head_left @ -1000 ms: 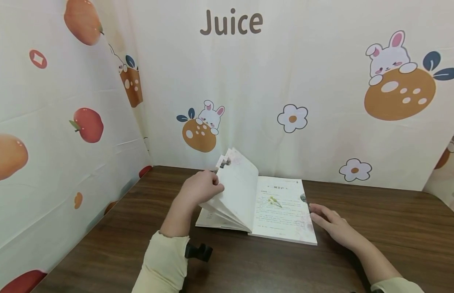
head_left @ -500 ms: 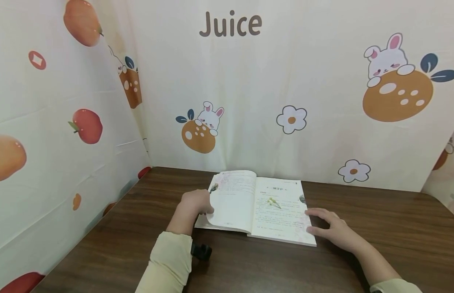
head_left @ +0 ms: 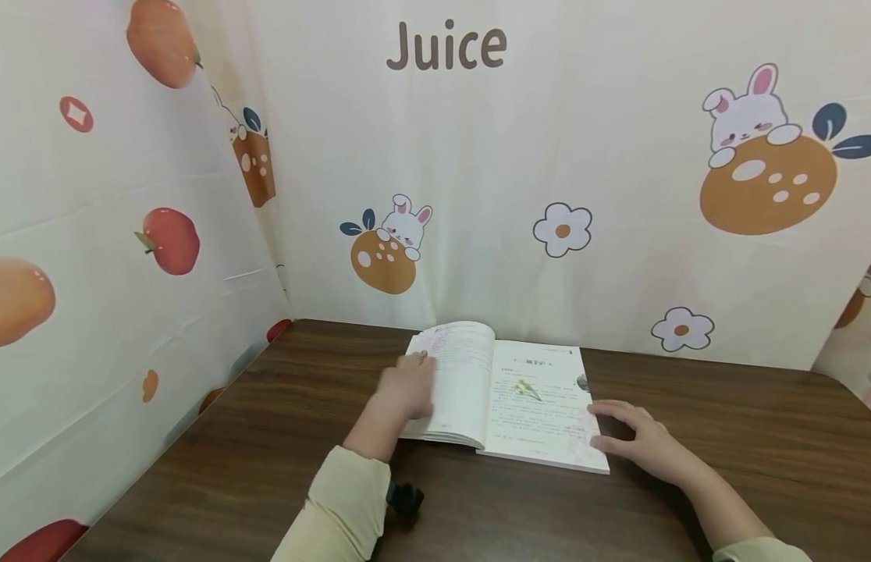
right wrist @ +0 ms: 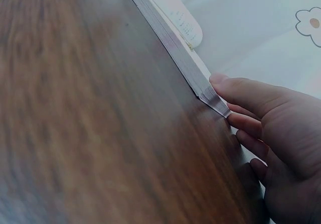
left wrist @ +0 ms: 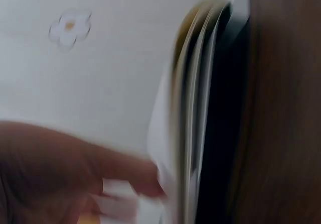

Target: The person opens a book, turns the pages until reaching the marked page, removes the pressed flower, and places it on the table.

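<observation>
An open book (head_left: 527, 421) with white printed pages lies on the table, close to the back wall. On its right page is a small yellow flower sprig (head_left: 526, 389). My left hand (head_left: 407, 390), blurred, rests on the outer part of the left page (head_left: 463, 390), its fingers touching the paper. Several bowed leaves (left wrist: 193, 93) fan out along the left side in the left wrist view. At the book's right edge is my right hand (head_left: 642, 441). Its thumb (right wrist: 241, 91) touches the top of the edge, and the other fingers lie along the side.
The book lies on a dark brown wooden table (head_left: 232, 468). Behind it hangs a pale curtain (head_left: 478, 195) printed with rabbits, fruit and flowers, and another stretch closes off the left side. A black strap mount (head_left: 406, 499) sits at my left wrist.
My left hand has brought the raised leaves down onto the left side, then moved rightward and up over the page. My right hand has shifted slightly onto the right page's edge.
</observation>
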`<move>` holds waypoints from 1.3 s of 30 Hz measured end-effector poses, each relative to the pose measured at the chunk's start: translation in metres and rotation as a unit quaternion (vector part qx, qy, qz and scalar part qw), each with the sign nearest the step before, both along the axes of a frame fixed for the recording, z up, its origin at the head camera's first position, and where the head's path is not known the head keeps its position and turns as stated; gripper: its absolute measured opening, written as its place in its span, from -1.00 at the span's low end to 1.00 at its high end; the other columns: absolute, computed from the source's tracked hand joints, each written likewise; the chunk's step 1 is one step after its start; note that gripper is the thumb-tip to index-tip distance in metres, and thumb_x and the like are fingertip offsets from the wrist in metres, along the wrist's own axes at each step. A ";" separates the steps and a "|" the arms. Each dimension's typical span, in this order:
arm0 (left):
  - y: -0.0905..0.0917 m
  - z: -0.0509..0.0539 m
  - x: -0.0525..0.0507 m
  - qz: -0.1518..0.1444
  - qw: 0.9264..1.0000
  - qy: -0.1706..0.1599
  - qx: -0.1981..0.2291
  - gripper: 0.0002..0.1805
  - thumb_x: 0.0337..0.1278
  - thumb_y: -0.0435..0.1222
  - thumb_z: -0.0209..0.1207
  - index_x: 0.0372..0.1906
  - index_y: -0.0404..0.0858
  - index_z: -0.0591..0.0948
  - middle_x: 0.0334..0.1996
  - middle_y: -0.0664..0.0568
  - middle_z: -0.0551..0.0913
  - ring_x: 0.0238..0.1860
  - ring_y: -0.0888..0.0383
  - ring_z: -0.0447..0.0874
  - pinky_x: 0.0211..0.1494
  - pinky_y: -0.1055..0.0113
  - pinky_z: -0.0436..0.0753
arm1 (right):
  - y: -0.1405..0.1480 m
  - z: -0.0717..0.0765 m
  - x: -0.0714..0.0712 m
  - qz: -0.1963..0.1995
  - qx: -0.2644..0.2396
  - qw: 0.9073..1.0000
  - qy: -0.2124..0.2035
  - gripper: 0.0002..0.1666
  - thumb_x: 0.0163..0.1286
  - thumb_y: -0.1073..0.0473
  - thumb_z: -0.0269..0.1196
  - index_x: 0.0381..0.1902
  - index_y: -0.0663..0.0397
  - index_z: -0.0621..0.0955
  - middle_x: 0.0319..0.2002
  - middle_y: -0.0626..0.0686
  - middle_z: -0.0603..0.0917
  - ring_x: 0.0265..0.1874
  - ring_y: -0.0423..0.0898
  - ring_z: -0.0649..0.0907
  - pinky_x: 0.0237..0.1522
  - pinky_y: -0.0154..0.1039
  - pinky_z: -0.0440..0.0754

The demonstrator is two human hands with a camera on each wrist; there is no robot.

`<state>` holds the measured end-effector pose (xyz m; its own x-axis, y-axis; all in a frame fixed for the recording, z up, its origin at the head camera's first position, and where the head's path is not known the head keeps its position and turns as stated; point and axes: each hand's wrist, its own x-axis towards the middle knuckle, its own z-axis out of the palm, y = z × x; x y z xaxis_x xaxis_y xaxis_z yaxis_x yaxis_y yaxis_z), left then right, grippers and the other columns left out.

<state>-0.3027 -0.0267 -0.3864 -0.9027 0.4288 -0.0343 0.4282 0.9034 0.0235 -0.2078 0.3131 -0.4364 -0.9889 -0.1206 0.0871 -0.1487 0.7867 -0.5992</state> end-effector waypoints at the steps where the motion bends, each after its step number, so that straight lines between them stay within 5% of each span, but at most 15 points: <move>1: 0.008 -0.002 0.002 -0.043 0.999 0.018 0.009 -0.41 0.01 -0.30 0.14 0.24 -0.21 0.38 0.17 -0.08 0.39 0.14 -0.04 0.34 -0.02 0.06 0.47 | 0.000 0.000 0.000 0.000 -0.002 1.000 0.000 -0.38 0.16 -0.12 0.28 0.15 -0.03 0.48 0.21 0.23 0.38 0.20 0.31 0.20 -0.04 0.41 0.07; 4: 0.033 -0.006 0.013 -0.146 0.989 0.032 0.011 -0.48 0.18 -0.30 0.00 0.28 -0.08 0.35 0.30 0.06 0.28 0.30 0.08 0.20 0.18 0.11 0.34 | 0.000 0.000 0.001 0.001 -0.006 1.000 0.000 -0.38 0.16 -0.12 0.28 0.15 -0.02 0.48 0.21 0.23 0.37 0.20 0.31 0.20 -0.04 0.41 0.06; 6: 0.044 -0.007 0.022 -0.158 0.987 0.022 -0.004 -0.51 0.28 -0.22 -0.09 0.32 -0.03 0.33 0.36 0.11 0.20 0.36 0.13 0.10 0.25 0.13 0.26 | -0.001 0.001 0.001 0.002 -0.008 1.000 0.000 -0.38 0.16 -0.11 0.28 0.15 -0.02 0.49 0.21 0.23 0.37 0.20 0.31 0.20 -0.04 0.41 0.05; 12: 0.047 -0.014 0.024 -0.114 0.992 -0.044 -0.013 -0.47 0.29 0.02 -0.07 0.29 -0.10 0.38 0.33 0.02 0.27 0.32 0.08 0.20 0.22 0.15 0.31 | 0.001 0.001 0.001 -0.004 0.005 1.000 0.002 -0.37 0.16 -0.13 0.28 0.15 -0.04 0.49 0.21 0.20 0.39 0.20 0.29 0.22 -0.05 0.41 0.13; 18: 0.046 -0.018 0.023 -0.118 0.989 -0.087 0.018 -0.26 -0.02 0.29 0.08 0.30 0.12 0.37 0.31 -0.03 0.29 0.28 0.04 0.27 0.17 0.12 0.36 | 0.004 0.002 0.002 -0.005 0.000 1.000 -0.013 -0.36 0.17 -0.15 0.27 0.17 -0.04 0.48 0.23 0.24 0.36 0.21 0.32 0.19 -0.04 0.43 0.09; 23: 0.048 -0.015 0.029 -0.113 0.989 -0.090 0.014 -0.29 -0.14 0.31 0.16 0.24 0.26 0.41 0.32 -0.08 0.27 0.31 0.02 0.21 0.15 0.11 0.36 | 0.000 0.006 -0.005 -0.012 -0.016 0.999 -0.037 -0.33 0.21 -0.15 0.24 0.18 0.09 0.44 0.21 0.30 0.36 0.21 0.33 0.24 0.02 0.38 0.18; 27: 0.046 -0.013 0.031 -0.101 0.991 -0.083 0.013 -0.30 -0.16 0.29 0.19 0.22 0.26 0.44 0.31 -0.08 0.27 0.31 0.01 0.21 0.15 0.11 0.37 | -0.018 0.009 -0.022 -0.070 -0.027 0.996 -0.054 -0.16 0.22 -0.25 0.18 0.22 0.27 0.32 0.05 0.30 0.45 0.08 0.26 0.38 -0.01 0.20 0.34; 32: 0.048 -0.013 0.031 -0.104 0.991 -0.080 0.016 -0.29 -0.17 0.30 0.18 0.22 0.28 0.42 0.30 -0.09 0.28 0.27 0.00 0.25 0.12 0.12 0.39 | -0.046 0.012 -0.041 -0.189 0.015 0.979 -0.077 0.27 -0.01 -0.59 0.07 0.23 0.44 0.21 0.01 0.43 0.38 -0.01 0.34 0.32 -0.10 0.20 0.25; 39: 0.050 -0.015 0.030 -0.103 0.992 -0.074 0.006 -0.29 -0.18 0.31 0.18 0.22 0.28 0.42 0.29 -0.08 0.29 0.27 0.00 0.25 0.12 0.12 0.39 | -0.060 0.005 -0.050 -0.237 0.038 0.968 -0.078 0.35 -0.13 -0.58 0.18 0.22 0.48 0.20 0.05 0.46 0.32 0.00 0.37 0.28 -0.04 0.22 0.20</move>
<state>-0.2724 0.0237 -0.4012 -0.7807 0.6056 -0.1539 0.5955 0.7957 0.1106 -0.2580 0.2531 -0.4310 -0.9352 0.3493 -0.0586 0.3268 0.7873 -0.5229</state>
